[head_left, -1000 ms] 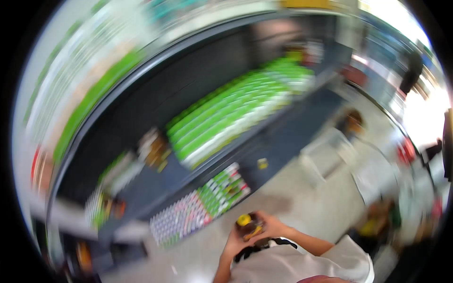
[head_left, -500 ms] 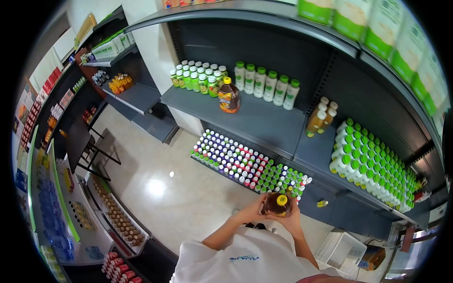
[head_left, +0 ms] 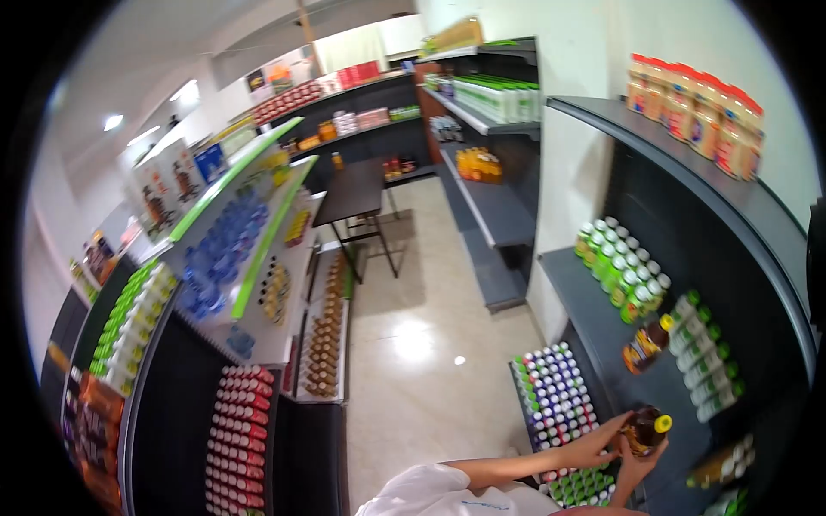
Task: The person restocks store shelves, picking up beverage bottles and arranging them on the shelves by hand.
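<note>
Between my two hands I hold a dark brown drink bottle (head_left: pixel 638 432) with a yellow cap, tilted, at the lower right of the head view. My left hand (head_left: pixel 613 435) wraps its left side, while my right hand (head_left: pixel 637 465) grips it from below and the right. A similar yellow-capped bottle (head_left: pixel 642 347) stands on the grey shelf just beyond. Beside that one are rows of green bottles with white caps (head_left: pixel 621 267) and a row of white bottles with green caps (head_left: pixel 705 357), blurred.
Low down by my arms, many small bottles (head_left: pixel 555 396) fill a bottom shelf. Red cans (head_left: pixel 237 439) line a rack at left, near blue bottles (head_left: pixel 225 249). A dark table (head_left: pixel 353 193) stands at the aisle's far end. Orange bottles (head_left: pixel 478 164) sit on another shelf.
My view has swung left, from facing the shelf to looking down the aisle. The shelf now lies at right. The brown bottle stays in both hands and appears farther right.
</note>
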`<state>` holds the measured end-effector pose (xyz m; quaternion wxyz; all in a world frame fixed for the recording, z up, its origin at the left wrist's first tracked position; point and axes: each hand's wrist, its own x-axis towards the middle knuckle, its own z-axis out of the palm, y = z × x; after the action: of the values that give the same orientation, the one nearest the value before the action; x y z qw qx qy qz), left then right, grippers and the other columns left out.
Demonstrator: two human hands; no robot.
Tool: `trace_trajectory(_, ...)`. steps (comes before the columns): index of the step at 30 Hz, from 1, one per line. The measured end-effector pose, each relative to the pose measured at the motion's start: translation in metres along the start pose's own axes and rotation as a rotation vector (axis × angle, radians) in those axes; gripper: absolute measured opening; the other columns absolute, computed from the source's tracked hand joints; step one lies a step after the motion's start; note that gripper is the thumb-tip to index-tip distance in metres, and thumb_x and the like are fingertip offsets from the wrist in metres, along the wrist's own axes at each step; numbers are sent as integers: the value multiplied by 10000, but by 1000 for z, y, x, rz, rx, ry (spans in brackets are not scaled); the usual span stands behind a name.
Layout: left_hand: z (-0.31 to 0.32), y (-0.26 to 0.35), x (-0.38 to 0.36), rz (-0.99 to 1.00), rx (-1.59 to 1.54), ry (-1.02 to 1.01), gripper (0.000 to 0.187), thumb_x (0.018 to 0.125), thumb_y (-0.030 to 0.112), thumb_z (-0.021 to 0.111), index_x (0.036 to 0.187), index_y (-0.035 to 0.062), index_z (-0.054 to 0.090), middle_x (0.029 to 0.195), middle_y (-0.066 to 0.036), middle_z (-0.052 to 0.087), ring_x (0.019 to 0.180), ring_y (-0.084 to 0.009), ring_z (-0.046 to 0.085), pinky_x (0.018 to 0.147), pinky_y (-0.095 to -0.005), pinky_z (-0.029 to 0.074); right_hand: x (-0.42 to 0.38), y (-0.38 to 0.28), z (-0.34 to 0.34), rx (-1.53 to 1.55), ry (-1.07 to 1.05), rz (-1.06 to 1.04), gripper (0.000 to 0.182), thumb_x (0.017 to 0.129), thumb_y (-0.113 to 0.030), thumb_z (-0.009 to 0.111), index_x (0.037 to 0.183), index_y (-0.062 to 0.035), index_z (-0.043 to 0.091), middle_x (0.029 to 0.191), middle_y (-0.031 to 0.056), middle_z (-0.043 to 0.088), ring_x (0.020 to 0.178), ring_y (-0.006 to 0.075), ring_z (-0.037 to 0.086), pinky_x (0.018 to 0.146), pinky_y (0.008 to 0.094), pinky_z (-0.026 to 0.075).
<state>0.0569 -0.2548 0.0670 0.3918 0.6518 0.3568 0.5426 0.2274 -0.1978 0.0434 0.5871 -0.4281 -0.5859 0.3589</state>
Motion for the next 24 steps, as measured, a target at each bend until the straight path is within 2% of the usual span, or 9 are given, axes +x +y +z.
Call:
trace_trajectory(4, -17, -36, 44, -121, -38, -14, 967, 955, 123, 656, 1641, 4, -15, 1663, -257, 193, 1520, -306, 294, 1221, -390, 265, 47, 18, 26, -115, -28, 17, 801, 829, -62, 859, 1468, 24, 385, 1387, 196, 537, 1198, 272, 622, 976, 370, 556)
trace_trajectory(9, -29, -79, 79, -126, -170, 37, 966, 954, 147, 661, 1645, 19, -1, 1631, -232, 283, 1473, -276, 360, 1188, -371, 317, 113, 118, 31, 20, -159, 266, 1082, 827, -105, 864, 1646, -90, 157, 1564, 210, 422, 1361, 362, 540, 1057, 474, 525)
trace_trajectory(11, -52, -81, 81, -151, -147, 9, 939, 944, 139, 664, 1656, 50, 58, 1609, -219, 345, 1416, -283, 449, 1152, -370, 368, 119, 149, 32, 542, -151, 422, 1073, 830, -284, 844, 1646, -111, 170, 1611, 172, 363, 1432, 395, 396, 1121, 575, 359)
trace_trajectory(14, -68, -99, 90, -268, -187, 65, 882, 994, 251, 650, 1645, 52, 89, 1625, -204, 285, 1484, -271, 354, 1170, -406, 379, 144, 177, 9, 1273, -117, 641, 1106, 833, -554, 815, 1647, -144, 189, 1681, 116, 275, 1538, 444, 179, 1217, 727, 108)
trace_trajectory(15, -72, -111, 89, -301, -105, 227, 862, 999, 273, 652, 1638, 60, 115, 1638, -194, 264, 1482, -282, 357, 1169, -422, 388, 147, 171, 11, 1267, -130, 646, 1106, 833, -554, 815, 1647, -144, 189, 1681, 116, 275, 1538, 444, 179, 1217, 727, 108)
trace_trajectory(18, -82, -121, 103, -322, -39, 412, 899, 1007, 333, 659, 1647, 89, 77, 1677, -201, 169, 1524, -315, 283, 1187, -452, 377, 124, 91, 36, -14, 33, 243, 913, 900, -354, 803, 1584, -20, 300, 1638, 191, 317, 1491, 445, 281, 1229, 697, 160)
trace_trajectory(19, -83, -118, 113, -294, -103, 395, 918, 1010, 348, 653, 1651, 98, 46, 1687, -209, 139, 1544, -318, 227, 1185, -454, 380, 123, 91, 39, -9, 21, 244, 913, 900, -354, 803, 1584, -20, 300, 1638, 191, 317, 1491, 445, 281, 1229, 697, 160)
trace_trajectory(22, -82, -123, 136, -248, -293, 351, 1004, 1006, 393, 658, 1653, 105, -52, 1697, -264, 50, 1582, -362, 72, 1215, -473, 305, 115, 88, 41, -162, 40, 185, 1005, 793, -114, 903, 1588, -32, 295, 1505, 242, 462, 1135, 364, 605, 947, 540, 579)
trace_trajectory(24, -77, -129, 148, -222, 43, 243, 1018, 1010, 388, 653, 1648, 86, -81, 1678, -328, 32, 1581, -406, 41, 1243, -477, 197, 120, 79, 41, -196, 10, 118, 987, 817, -109, 882, 1602, -61, 285, 1504, 236, 467, 1155, 370, 593, 968, 558, 562)
